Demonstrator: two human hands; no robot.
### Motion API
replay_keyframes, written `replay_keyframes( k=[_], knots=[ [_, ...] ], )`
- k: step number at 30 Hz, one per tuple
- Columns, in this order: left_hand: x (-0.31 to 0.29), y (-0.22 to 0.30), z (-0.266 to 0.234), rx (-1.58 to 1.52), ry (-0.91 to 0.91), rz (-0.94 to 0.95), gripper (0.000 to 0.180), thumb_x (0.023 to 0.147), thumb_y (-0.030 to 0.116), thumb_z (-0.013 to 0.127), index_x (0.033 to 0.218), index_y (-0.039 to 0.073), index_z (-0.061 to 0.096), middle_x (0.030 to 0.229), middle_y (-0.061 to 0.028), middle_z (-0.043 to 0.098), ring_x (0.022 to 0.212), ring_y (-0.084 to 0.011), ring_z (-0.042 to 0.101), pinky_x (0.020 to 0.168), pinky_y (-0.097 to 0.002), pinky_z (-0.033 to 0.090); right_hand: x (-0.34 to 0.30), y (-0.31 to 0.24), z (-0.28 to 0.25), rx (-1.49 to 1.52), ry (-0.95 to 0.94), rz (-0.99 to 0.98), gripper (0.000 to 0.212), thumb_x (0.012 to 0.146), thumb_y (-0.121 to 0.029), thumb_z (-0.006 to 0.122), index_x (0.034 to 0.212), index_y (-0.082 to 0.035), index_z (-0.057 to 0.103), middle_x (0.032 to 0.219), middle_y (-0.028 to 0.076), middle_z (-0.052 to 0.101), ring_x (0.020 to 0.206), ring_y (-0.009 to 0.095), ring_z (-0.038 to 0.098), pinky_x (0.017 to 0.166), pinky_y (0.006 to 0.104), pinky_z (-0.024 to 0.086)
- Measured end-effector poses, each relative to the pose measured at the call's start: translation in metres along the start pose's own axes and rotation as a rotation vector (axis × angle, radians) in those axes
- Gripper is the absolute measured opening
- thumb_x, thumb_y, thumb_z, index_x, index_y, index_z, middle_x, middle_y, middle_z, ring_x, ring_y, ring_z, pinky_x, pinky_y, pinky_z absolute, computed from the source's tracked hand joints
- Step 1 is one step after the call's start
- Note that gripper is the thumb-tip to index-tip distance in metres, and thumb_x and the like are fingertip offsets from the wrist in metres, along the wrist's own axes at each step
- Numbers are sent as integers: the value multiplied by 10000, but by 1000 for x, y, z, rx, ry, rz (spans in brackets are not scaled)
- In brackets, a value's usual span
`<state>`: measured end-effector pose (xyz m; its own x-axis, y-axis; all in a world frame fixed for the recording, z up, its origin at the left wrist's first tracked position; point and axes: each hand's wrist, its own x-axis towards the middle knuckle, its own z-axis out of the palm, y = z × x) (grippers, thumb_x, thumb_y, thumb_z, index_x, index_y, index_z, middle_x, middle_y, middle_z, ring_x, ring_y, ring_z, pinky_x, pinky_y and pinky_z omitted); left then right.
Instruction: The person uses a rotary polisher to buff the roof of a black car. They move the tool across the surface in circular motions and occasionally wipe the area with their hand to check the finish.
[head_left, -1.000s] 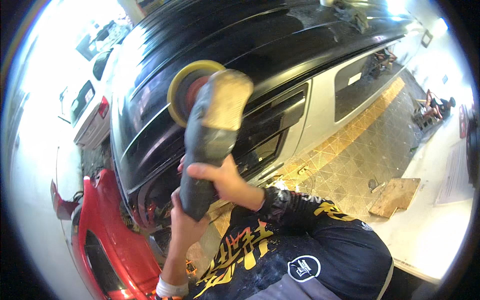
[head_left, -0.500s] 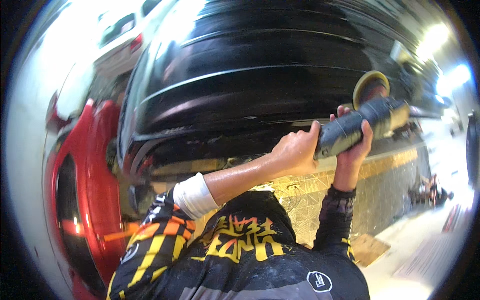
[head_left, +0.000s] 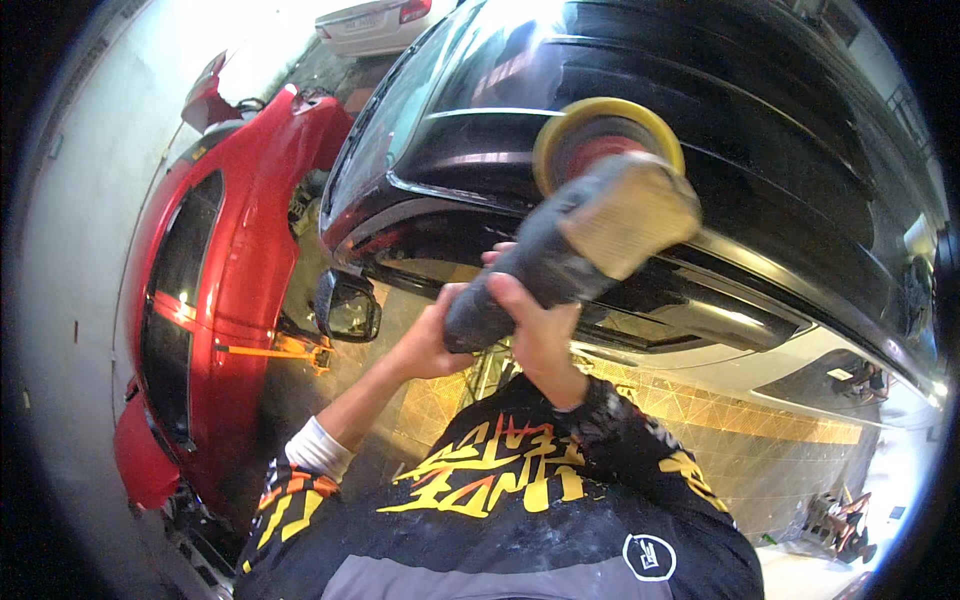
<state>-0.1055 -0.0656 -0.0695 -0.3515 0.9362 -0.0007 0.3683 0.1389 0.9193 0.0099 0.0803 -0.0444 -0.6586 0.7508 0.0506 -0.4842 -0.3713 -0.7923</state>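
A dark car polisher (head_left: 530,250) with a tan front cover and a round yellow-rimmed pad (head_left: 552,135) is held up in both hands. My left hand (head_left: 430,335) grips its rear end. Around the middle of its body wraps my right hand (head_left: 545,335), thumb on top. The pad is over the edge of a black car roof (head_left: 760,190); whether it touches the paint I cannot tell. Below the polisher lie the car's side windows (head_left: 690,305).
The black car's side mirror (head_left: 348,305) sticks out at left. Beyond it stands a red car (head_left: 240,290), with an orange jack (head_left: 290,348) beside it. A white car (head_left: 375,28) is at the far left. Tiled floor (head_left: 640,385) runs between me and the black car.
The polisher has moved from the right toward the middle, both hands still around it. My view has shifted, so the red car and the side mirror show more fully.
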Motion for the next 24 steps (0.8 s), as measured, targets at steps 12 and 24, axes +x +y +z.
replay_keyframes(
  k=[12,24],
  knots=[
    [-53,-103,-80,-210,353,-119,875,679,-12,648,1467,115,290,1002,-59,559,721,-149,580,546,-305,514,58,107,110,60,-166,-55,496,728,-94,892,1157,-40,650,1003,47,734,920,152,693,872,346,562],
    [43,81,69,130,-112,-28,777,686,11,742,1359,71,361,1145,-132,620,1049,-220,611,945,-382,498,-10,-79,-68,178,77,-179,517,781,-168,859,1200,20,620,1091,147,701,1009,258,705,924,411,568]
  ],
)
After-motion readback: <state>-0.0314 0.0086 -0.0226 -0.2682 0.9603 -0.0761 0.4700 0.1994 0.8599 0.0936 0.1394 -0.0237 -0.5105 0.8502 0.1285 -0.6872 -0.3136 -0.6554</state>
